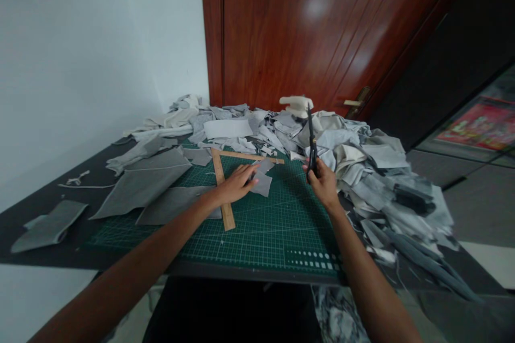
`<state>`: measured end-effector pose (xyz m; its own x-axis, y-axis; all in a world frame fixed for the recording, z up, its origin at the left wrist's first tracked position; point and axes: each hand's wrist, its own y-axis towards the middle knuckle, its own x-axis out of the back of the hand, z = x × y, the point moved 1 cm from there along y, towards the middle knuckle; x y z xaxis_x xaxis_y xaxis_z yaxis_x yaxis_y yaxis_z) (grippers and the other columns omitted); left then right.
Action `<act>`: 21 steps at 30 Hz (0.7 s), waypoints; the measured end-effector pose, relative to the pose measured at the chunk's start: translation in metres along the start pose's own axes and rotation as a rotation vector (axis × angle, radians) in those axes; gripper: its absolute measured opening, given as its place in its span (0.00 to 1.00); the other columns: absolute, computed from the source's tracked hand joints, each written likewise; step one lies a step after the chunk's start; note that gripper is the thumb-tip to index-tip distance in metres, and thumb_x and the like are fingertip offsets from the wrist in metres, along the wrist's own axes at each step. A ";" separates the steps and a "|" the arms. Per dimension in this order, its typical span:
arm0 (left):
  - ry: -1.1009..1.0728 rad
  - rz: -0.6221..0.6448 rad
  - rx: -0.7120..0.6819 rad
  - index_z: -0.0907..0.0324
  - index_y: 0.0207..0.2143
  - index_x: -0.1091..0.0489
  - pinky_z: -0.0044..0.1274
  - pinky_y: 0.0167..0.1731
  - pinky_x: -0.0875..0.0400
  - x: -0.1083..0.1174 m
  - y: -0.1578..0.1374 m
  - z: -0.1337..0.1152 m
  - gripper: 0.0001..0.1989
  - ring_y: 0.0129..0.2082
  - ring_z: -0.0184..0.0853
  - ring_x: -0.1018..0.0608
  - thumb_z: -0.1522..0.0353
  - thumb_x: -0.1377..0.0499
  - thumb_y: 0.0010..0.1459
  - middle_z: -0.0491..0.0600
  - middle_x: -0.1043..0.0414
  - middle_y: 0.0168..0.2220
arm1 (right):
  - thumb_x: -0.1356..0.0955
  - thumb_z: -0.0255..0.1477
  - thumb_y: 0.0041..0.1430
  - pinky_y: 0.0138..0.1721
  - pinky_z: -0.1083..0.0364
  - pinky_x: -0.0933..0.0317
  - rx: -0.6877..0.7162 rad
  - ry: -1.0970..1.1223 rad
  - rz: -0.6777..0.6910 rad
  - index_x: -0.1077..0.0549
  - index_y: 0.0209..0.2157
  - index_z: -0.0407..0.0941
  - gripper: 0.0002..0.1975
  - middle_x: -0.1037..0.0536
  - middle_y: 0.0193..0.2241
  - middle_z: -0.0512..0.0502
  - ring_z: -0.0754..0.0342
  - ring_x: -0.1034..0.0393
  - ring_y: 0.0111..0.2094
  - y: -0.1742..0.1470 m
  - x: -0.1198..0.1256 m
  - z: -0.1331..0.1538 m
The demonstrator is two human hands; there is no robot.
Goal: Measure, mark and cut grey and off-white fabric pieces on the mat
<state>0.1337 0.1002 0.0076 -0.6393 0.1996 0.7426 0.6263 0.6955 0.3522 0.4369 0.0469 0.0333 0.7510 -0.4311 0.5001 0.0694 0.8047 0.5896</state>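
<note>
My right hand is closed around the black handles of a pair of scissors, held upright with the blades pointing away. Over the green cutting mat, my left hand has its fingers bent onto a small grey fabric piece. Part of that fabric is hidden under the fingers, where a small dark spot shows that I cannot make out. An L-shaped wooden ruler lies on the mat, its long arm passing beneath my left hand and wrist.
Large grey fabric panels lie left of the ruler, with a folded grey piece at the table's left edge. Heaped fabric scraps line the back and right side. A wooden door stands behind the table.
</note>
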 end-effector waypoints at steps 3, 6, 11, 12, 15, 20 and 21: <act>-0.097 -0.163 0.045 0.57 0.65 0.36 0.40 0.69 0.48 0.005 0.004 0.000 0.26 0.67 0.46 0.37 0.55 0.50 0.70 0.56 0.34 0.65 | 0.34 0.40 0.63 0.39 0.49 0.30 0.111 -0.104 0.099 0.29 0.51 0.43 0.20 0.19 0.37 0.40 0.45 0.24 0.37 -0.003 0.001 -0.001; -0.427 -0.271 0.175 0.57 0.56 0.27 0.41 0.67 0.44 0.010 0.010 0.002 0.28 0.66 0.48 0.34 0.49 0.52 0.69 0.55 0.29 0.62 | 0.34 0.37 0.62 0.40 0.49 0.31 0.214 -0.175 0.253 0.29 0.52 0.43 0.20 0.19 0.38 0.39 0.44 0.23 0.37 -0.006 -0.003 0.007; -1.233 -0.341 0.229 0.59 0.46 0.24 0.35 0.51 0.28 0.021 0.017 -0.001 0.28 0.55 0.48 0.23 0.45 0.47 0.65 0.58 0.21 0.51 | 0.35 0.34 0.64 0.36 0.53 0.36 0.234 -0.167 0.443 0.29 0.51 0.43 0.16 0.21 0.35 0.43 0.49 0.27 0.31 -0.009 -0.012 0.024; -1.307 -0.410 0.215 0.58 0.45 0.24 0.33 0.50 0.28 0.024 0.017 -0.001 0.24 0.55 0.46 0.23 0.48 0.45 0.65 0.56 0.21 0.50 | 0.35 0.34 0.64 0.35 0.54 0.37 0.225 -0.157 0.485 0.29 0.49 0.43 0.14 0.22 0.33 0.45 0.50 0.29 0.30 -0.009 -0.012 0.025; -1.340 -0.614 0.213 0.57 0.43 0.25 0.31 0.51 0.27 0.034 0.019 0.003 0.15 0.54 0.41 0.22 0.56 0.41 0.63 0.53 0.20 0.46 | 0.34 0.34 0.64 0.33 0.56 0.42 0.177 -0.144 0.581 0.29 0.42 0.45 0.09 0.26 0.29 0.50 0.53 0.33 0.29 -0.009 -0.014 0.028; -1.203 -0.889 0.266 0.57 0.35 0.30 0.30 0.52 0.26 0.042 0.022 0.017 0.10 0.49 0.39 0.21 0.61 0.36 0.58 0.50 0.20 0.38 | 0.33 0.36 0.64 0.31 0.57 0.45 0.132 -0.197 0.588 0.31 0.38 0.46 0.08 0.29 0.26 0.53 0.55 0.36 0.26 -0.011 -0.013 0.026; -1.184 -0.915 0.266 0.57 0.34 0.31 0.29 0.51 0.25 0.042 0.023 0.019 0.10 0.48 0.38 0.20 0.61 0.36 0.57 0.50 0.20 0.38 | 0.32 0.37 0.63 0.31 0.57 0.45 0.122 -0.225 0.581 0.31 0.39 0.46 0.09 0.28 0.27 0.53 0.55 0.34 0.27 -0.011 -0.013 0.024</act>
<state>0.1127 0.1375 0.0364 -0.8114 -0.0240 -0.5841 -0.1856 0.9580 0.2185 0.4103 0.0341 0.0358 0.4865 -0.0241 0.8733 -0.3935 0.8864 0.2436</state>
